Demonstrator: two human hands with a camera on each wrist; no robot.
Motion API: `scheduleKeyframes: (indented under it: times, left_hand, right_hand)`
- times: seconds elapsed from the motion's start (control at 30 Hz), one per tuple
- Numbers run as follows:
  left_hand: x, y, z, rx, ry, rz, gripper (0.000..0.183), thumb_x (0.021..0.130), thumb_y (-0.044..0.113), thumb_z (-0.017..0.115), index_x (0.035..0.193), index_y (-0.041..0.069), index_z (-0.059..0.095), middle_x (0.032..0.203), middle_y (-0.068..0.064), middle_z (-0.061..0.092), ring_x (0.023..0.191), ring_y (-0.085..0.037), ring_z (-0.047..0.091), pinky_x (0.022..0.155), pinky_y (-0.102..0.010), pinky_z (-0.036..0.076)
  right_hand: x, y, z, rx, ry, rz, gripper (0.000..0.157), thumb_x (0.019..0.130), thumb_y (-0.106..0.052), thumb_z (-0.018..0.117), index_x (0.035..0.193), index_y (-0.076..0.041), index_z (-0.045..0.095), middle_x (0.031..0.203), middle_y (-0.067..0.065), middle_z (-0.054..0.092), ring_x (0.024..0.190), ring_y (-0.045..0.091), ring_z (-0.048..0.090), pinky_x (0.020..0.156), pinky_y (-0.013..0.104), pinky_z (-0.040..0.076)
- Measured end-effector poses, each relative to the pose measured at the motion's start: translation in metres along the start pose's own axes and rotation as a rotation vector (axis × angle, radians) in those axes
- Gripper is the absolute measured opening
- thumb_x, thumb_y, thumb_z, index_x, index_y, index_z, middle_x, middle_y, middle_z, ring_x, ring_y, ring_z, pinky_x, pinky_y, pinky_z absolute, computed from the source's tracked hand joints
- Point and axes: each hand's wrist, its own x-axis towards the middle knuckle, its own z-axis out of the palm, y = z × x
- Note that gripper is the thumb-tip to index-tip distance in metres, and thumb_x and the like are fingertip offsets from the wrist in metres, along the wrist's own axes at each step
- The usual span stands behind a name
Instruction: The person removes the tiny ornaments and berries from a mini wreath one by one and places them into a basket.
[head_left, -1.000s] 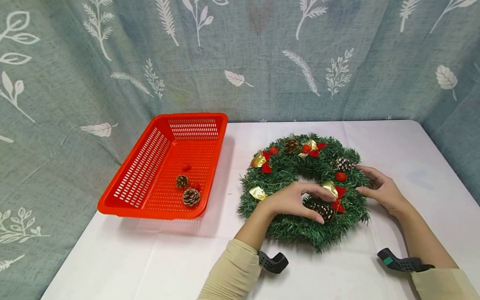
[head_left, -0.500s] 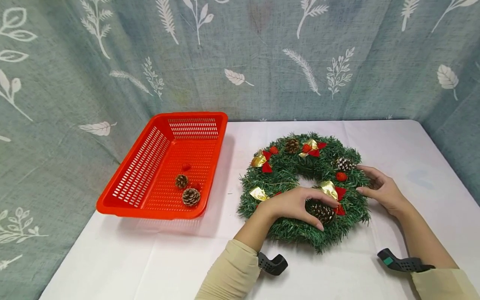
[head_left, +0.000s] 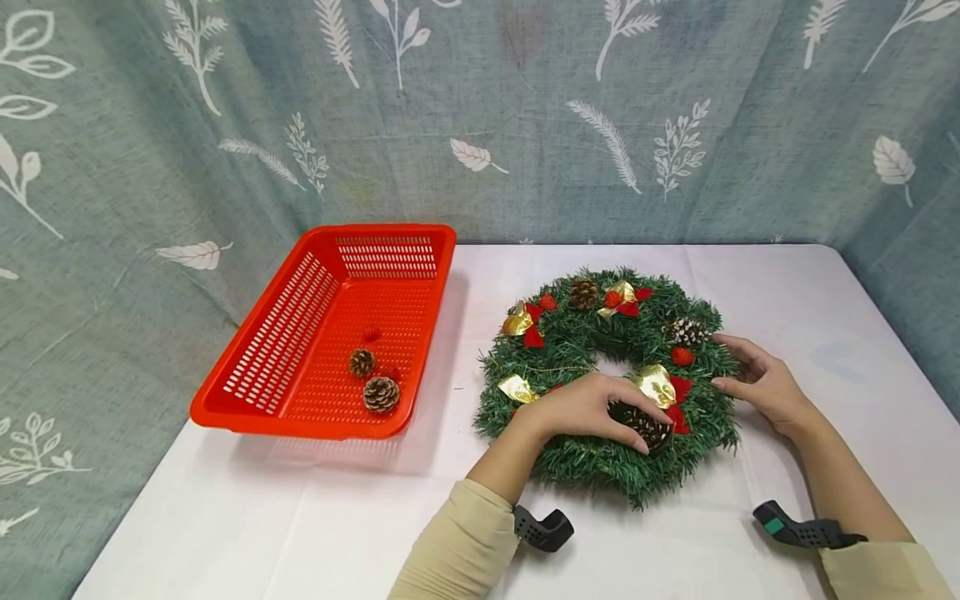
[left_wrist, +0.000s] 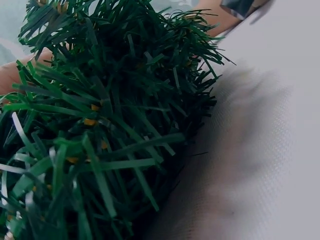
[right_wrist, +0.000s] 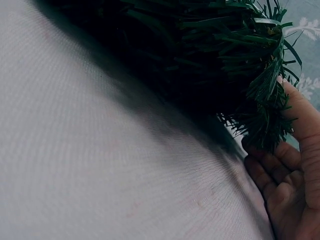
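A green wreath (head_left: 600, 475) lies flat on the white table, trimmed with gold and red bows, red berries and pine cones. My left hand (head_left: 585, 406) is over its front part, thumb and fingers bent round a dark pine cone (head_left: 645, 425) beside a gold bow (head_left: 655, 386). At the wreath's right edge, my right hand (head_left: 772, 387) has its thumb above and fingers below, gripping the greenery; the right wrist view shows these fingers (right_wrist: 272, 167) curled under the rim. Green bristles fill most of the left wrist view, hiding the pine cone there.
To the left stands a red basket (head_left: 300, 423) holding two pine cones (head_left: 382, 394) and red berries (head_left: 372, 334). Behind the table (head_left: 360, 517) hangs a grey-green leaf-patterned curtain (head_left: 525, 108). A black camera mount sits on each wrist.
My left hand has lowered slightly and its thumb and fingers have closed in round the pine cone, which has shifted a little. My right hand stays at the wreath's edge.
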Motion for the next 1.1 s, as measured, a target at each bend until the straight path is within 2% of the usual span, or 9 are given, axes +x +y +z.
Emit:
scheduleKeyframes:
  times: [0.27,0.43,0.6,0.67,0.87,1.03,1.1]
  left_hand:
    - [-0.004,0.008,-0.006,0.037,0.045,-0.002,0.038,0.082,0.026,0.075,0.119,0.019,0.068,0.116,0.011,0.067,0.104,0.013,0.052,0.09,-0.009,0.042]
    - [-0.01,0.01,-0.013,0.015,0.085,0.019,0.039,0.083,0.024,0.074,0.12,0.016,0.066,0.121,0.006,0.064,0.116,0.003,0.051,0.098,-0.014,0.039]
    - [-0.019,0.008,-0.023,-0.059,0.151,-0.049,0.038,0.083,0.022,0.074,0.12,0.016,0.065,0.124,0.004,0.062,0.114,0.0,0.053,0.091,-0.015,0.045]
    - [-0.023,0.006,-0.026,-0.126,0.164,-0.074,0.037,0.084,0.019,0.073,0.119,0.015,0.065,0.123,0.003,0.062,0.112,0.0,0.054,0.088,-0.017,0.048]
    - [-0.033,0.0,-0.032,-0.305,0.161,-0.074,0.032,0.082,0.009,0.073,0.114,0.007,0.067,0.118,-0.006,0.065,0.105,-0.006,0.06,0.087,-0.026,0.052]
    - [-0.036,-0.004,-0.036,-0.264,0.157,-0.071,0.029,0.083,0.011,0.073,0.112,0.008,0.069,0.113,-0.004,0.067,0.105,-0.005,0.06,0.089,-0.025,0.05]
    - [-0.038,-0.006,-0.038,-0.241,0.161,-0.092,0.029,0.083,0.014,0.073,0.111,0.01,0.07,0.112,-0.001,0.068,0.103,-0.005,0.06,0.086,-0.024,0.05]
  right_hand:
    - [0.0,-0.001,0.0,0.02,0.004,-0.008,0.062,0.086,0.004,0.063,0.139,-0.025,0.047,0.134,-0.023,0.046,0.115,-0.015,0.037,0.086,0.004,0.036]
    - [0.0,-0.001,-0.001,0.013,-0.001,0.008,0.062,0.087,0.003,0.063,0.14,-0.024,0.046,0.134,-0.025,0.044,0.116,-0.015,0.036,0.087,0.003,0.034]
    - [0.0,-0.001,-0.001,0.017,-0.005,0.015,0.062,0.087,0.002,0.063,0.14,-0.025,0.046,0.133,-0.025,0.044,0.117,-0.015,0.035,0.088,0.003,0.034]
    - [0.0,-0.001,-0.001,0.018,-0.006,0.011,0.062,0.087,0.002,0.063,0.14,-0.025,0.046,0.133,-0.025,0.044,0.116,-0.015,0.036,0.088,0.003,0.034]
    - [0.0,-0.001,0.0,0.017,-0.011,0.005,0.062,0.087,0.002,0.063,0.14,-0.024,0.046,0.132,-0.026,0.044,0.116,-0.016,0.035,0.088,0.003,0.034]
    - [0.0,-0.001,0.0,0.013,-0.01,0.002,0.061,0.087,0.002,0.063,0.141,-0.021,0.045,0.13,-0.029,0.044,0.117,-0.016,0.035,0.088,0.002,0.034]
    - [0.0,-0.002,0.0,0.012,-0.01,0.003,0.061,0.087,0.002,0.063,0.141,-0.02,0.045,0.131,-0.028,0.044,0.117,-0.016,0.035,0.088,0.002,0.034]
